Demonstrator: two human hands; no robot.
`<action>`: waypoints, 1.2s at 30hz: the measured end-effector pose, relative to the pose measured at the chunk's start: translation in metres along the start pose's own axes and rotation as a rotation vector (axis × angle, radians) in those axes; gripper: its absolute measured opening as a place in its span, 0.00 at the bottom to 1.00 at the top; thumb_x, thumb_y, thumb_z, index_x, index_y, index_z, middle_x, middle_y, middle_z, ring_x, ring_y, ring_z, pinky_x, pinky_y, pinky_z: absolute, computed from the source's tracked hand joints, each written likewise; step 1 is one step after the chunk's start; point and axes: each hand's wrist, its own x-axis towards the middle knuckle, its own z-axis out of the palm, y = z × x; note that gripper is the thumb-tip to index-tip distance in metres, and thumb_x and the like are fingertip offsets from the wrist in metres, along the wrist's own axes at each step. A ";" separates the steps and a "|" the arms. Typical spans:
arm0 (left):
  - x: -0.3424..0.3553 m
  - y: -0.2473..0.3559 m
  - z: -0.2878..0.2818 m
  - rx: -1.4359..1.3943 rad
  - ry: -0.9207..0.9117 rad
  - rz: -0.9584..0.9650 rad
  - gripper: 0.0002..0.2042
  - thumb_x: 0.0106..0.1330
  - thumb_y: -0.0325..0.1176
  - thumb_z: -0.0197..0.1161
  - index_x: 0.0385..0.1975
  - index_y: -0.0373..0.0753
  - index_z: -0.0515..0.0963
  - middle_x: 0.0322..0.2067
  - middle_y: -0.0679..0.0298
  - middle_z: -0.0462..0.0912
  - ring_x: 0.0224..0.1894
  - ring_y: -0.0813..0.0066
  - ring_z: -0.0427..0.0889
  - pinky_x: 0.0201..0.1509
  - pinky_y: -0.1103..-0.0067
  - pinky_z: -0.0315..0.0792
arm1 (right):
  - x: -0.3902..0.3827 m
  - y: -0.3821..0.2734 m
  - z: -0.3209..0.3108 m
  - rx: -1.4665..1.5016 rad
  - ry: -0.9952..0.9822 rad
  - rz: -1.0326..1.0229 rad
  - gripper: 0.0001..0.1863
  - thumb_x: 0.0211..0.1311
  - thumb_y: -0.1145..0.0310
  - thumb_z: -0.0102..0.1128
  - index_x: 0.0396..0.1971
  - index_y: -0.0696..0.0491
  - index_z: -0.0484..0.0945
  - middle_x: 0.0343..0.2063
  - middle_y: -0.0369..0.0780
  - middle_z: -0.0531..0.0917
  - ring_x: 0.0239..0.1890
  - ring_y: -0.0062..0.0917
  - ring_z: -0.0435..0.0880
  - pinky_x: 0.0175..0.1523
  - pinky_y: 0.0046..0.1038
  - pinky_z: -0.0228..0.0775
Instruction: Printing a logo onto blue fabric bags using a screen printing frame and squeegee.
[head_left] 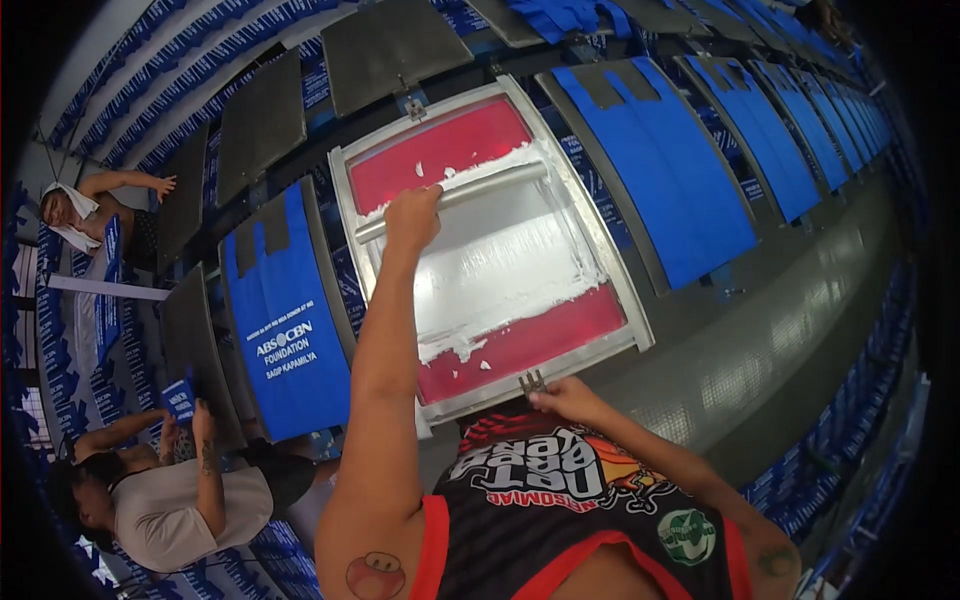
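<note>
In front of me lies a screen-printing frame (625,280) with a metal rim. Its mesh is red at the far and near ends, with a pale printing area (500,250) between, where white ink (590,275) is smeared. My left hand (412,218) is wrapped round a long metal squeegee (495,186), which lies across the far part of the pale area. My right hand (568,400) is closed at a small pronged metal bracket (533,382) on the frame's near edge. White ink lies along the squeegee and in clumps on the red ends.
Blue bag panels lie on dark boards to the left (285,310) and right (660,170). Bare dark boards (395,55) stand farther off. Two people work on the left, one holding a blue piece (180,400). Rows of blue printed pieces (200,60) hang behind.
</note>
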 end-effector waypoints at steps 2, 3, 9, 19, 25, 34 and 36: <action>-0.041 0.007 0.048 -0.010 0.271 0.084 0.13 0.47 0.23 0.57 0.35 0.43 0.77 0.27 0.59 0.80 0.32 0.55 0.78 0.35 0.65 0.74 | 0.003 0.006 0.008 0.042 0.124 -0.016 0.15 0.61 0.61 0.60 0.31 0.59 0.84 0.23 0.38 0.85 0.25 0.16 0.82 0.33 0.21 0.73; -0.059 0.023 0.054 -0.026 0.273 0.082 0.14 0.47 0.23 0.57 0.36 0.43 0.77 0.27 0.59 0.80 0.32 0.56 0.78 0.34 0.64 0.74 | 0.001 0.007 0.007 0.076 0.139 -0.031 0.14 0.61 0.62 0.60 0.31 0.59 0.84 0.23 0.38 0.85 0.25 0.16 0.82 0.33 0.21 0.73; -0.102 0.073 -0.030 -0.058 -0.124 -0.009 0.15 0.48 0.23 0.57 0.37 0.44 0.78 0.27 0.57 0.80 0.33 0.54 0.79 0.35 0.63 0.73 | -0.005 -0.001 0.001 -0.035 0.127 -0.064 0.14 0.61 0.63 0.58 0.33 0.60 0.83 0.22 0.39 0.85 0.24 0.18 0.83 0.34 0.22 0.74; -0.139 0.116 -0.040 -0.120 -0.464 -0.133 0.20 0.45 0.27 0.60 0.42 0.48 0.80 0.29 0.52 0.82 0.35 0.50 0.81 0.42 0.62 0.75 | -0.024 -0.046 -0.038 -0.452 -0.008 -0.170 0.20 0.56 0.51 0.62 0.29 0.56 0.83 0.26 0.48 0.83 0.33 0.40 0.83 0.43 0.37 0.73; -0.144 0.102 -0.048 -0.089 -0.520 -0.213 0.12 0.47 0.28 0.62 0.34 0.44 0.79 0.27 0.52 0.82 0.35 0.52 0.82 0.41 0.62 0.74 | -0.007 -0.145 -0.130 -1.174 0.954 -0.966 0.21 0.41 0.60 0.74 0.37 0.53 0.81 0.36 0.48 0.83 0.40 0.41 0.83 0.44 0.42 0.73; -0.139 0.002 0.021 0.109 -0.127 -0.265 0.02 0.47 0.26 0.59 0.21 0.40 0.77 0.22 0.53 0.80 0.26 0.55 0.80 0.32 0.65 0.76 | 0.119 -0.135 -0.173 -1.252 0.426 -0.248 0.11 0.51 0.69 0.52 0.34 0.45 0.82 0.29 0.43 0.84 0.33 0.36 0.85 0.37 0.39 0.76; -0.081 -0.032 0.014 0.138 -0.141 -0.297 0.06 0.52 0.32 0.60 0.27 0.40 0.80 0.23 0.53 0.82 0.28 0.53 0.83 0.32 0.62 0.76 | 0.154 -0.204 -0.200 -1.374 0.470 -0.351 0.11 0.49 0.68 0.55 0.34 0.47 0.83 0.30 0.43 0.84 0.35 0.37 0.84 0.40 0.39 0.76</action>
